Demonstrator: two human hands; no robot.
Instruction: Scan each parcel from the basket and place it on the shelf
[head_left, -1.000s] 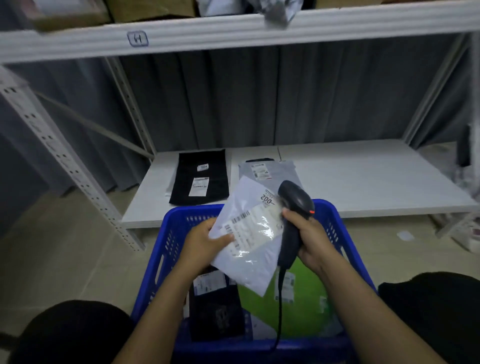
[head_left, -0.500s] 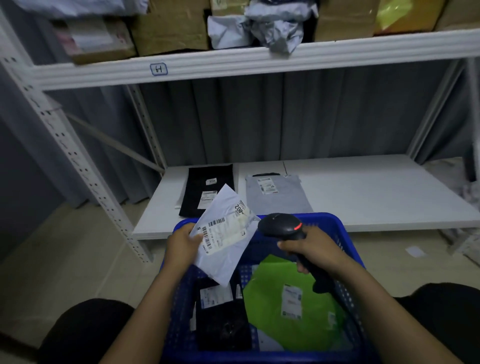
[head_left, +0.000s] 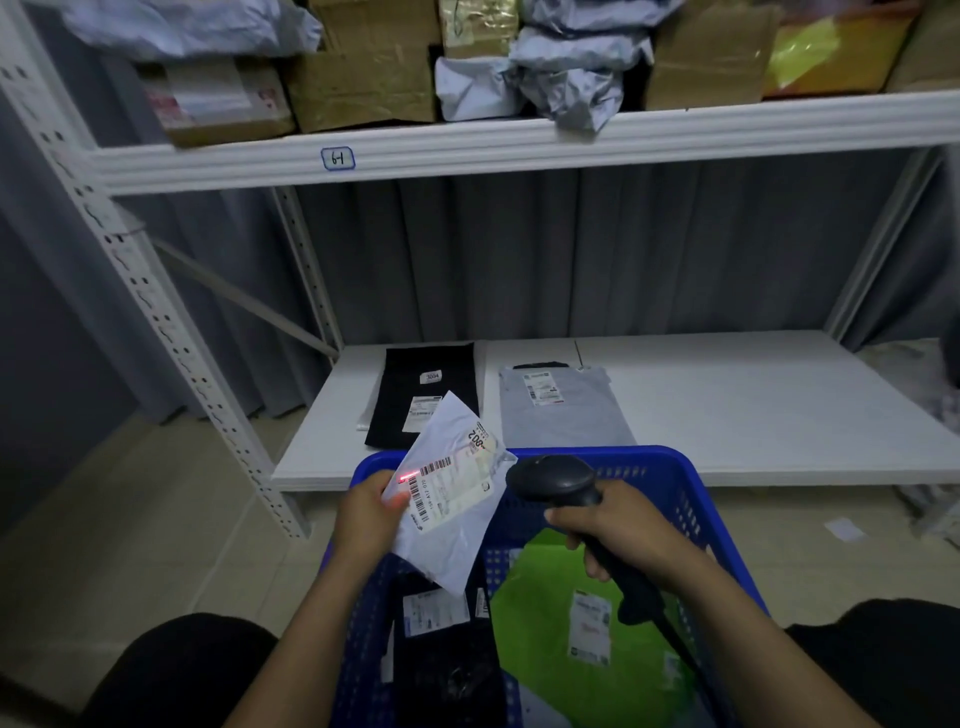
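Scanning step, judged about half done. Holding white parcel (head_left: 452, 519) by its left edge in left hand (head_left: 369, 514), thumb pinched over the front, other fingers hidden behind. Kept up in the air over the far-left corner of the blue basket (head_left: 691, 467), label (head_left: 452, 478) facing up and tilted. Gripping scanner (head_left: 556, 480) in right hand (head_left: 618, 530), fingers clenched round the handle, head aimed left at the label, just beside the parcel's right edge; cannot tell if touching. Seeing red spot (head_left: 406, 477) at the barcode's left end, right next to the thumb, so probably off-centre.

To do well: swing the beam right to cross all the bars, keep thumb off the barcode, smooth the wrinkled film, tilt label against glare, hold both steady until the read. Cannot tell whether a read has registered.

Afterwards, set down flat on the lower shelf (head_left: 753, 405), label up, likely in the bare stretch right of the grey parcel (head_left: 561, 410), itself right of the black parcel (head_left: 421, 400).

Left to scan in the basket: green parcel (head_left: 545, 613) on the right, dark parcel (head_left: 447, 670) on the left, maybe more underneath.
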